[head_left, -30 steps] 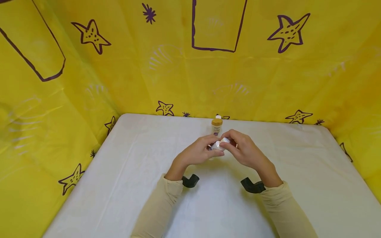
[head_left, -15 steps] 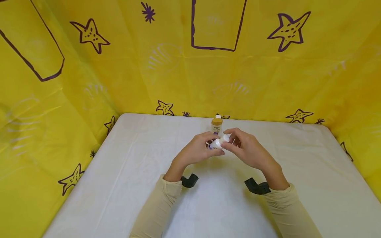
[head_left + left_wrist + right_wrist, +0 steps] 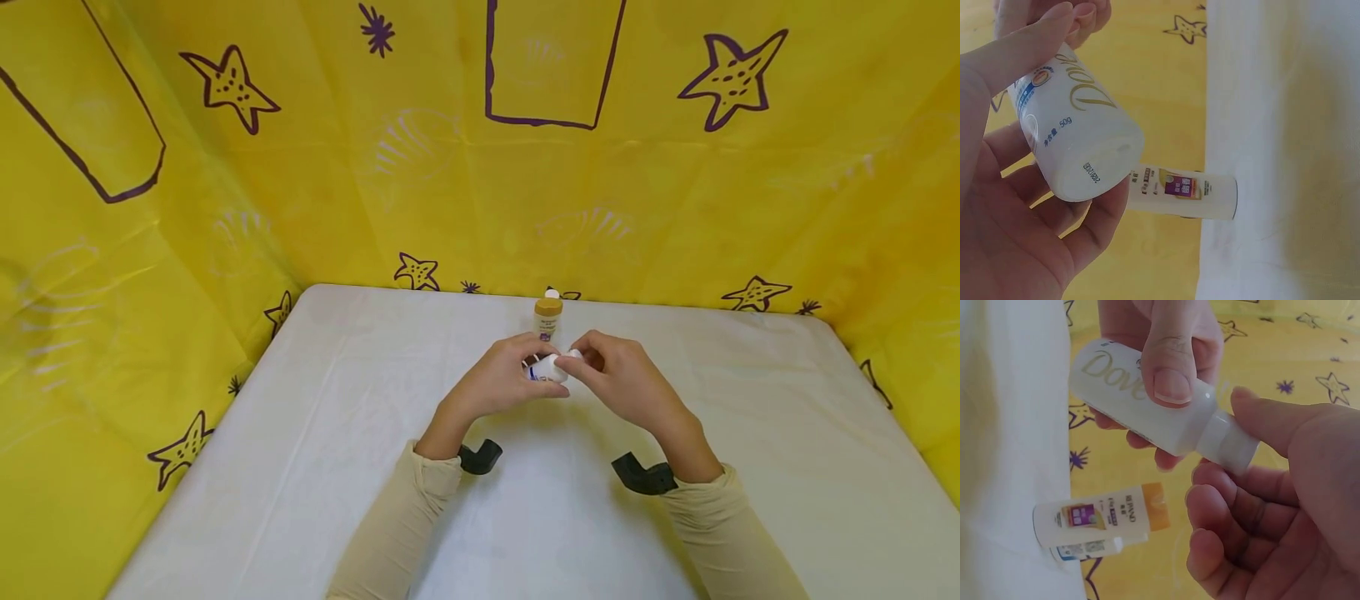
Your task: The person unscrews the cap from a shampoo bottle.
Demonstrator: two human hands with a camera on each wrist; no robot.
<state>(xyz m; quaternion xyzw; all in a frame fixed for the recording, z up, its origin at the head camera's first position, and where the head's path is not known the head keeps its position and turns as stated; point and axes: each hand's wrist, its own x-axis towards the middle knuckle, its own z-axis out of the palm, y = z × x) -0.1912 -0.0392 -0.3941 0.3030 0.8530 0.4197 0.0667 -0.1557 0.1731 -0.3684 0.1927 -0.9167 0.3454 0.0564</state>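
Observation:
A small white Dove bottle (image 3: 1169, 422) lies tilted in the left hand (image 3: 491, 379), whose thumb presses one side while the fingers wrap the other. Its flat base (image 3: 1100, 165) faces the left wrist camera. At the other end, the white cap (image 3: 1232, 444) sits at the bottle's neck, between the thumb and fingers of the right hand (image 3: 630, 383). The right hand's other fingers are curled beside it. Seen from the head, fingers cover most of the cap. Both hands are raised over the white table.
Beyond the hands stands a white bottle (image 3: 548, 321) with a gold cap and a purple label. A second white bottle (image 3: 1085, 550) is partly hidden behind it. Yellow patterned cloth (image 3: 480, 192) walls the white table (image 3: 360, 500) at the back and sides.
Half a second ago the right hand was raised a little higher, with more of the white cap showing. Its fingers now cover the cap more. The left hand has hardly moved with the Dove bottle.

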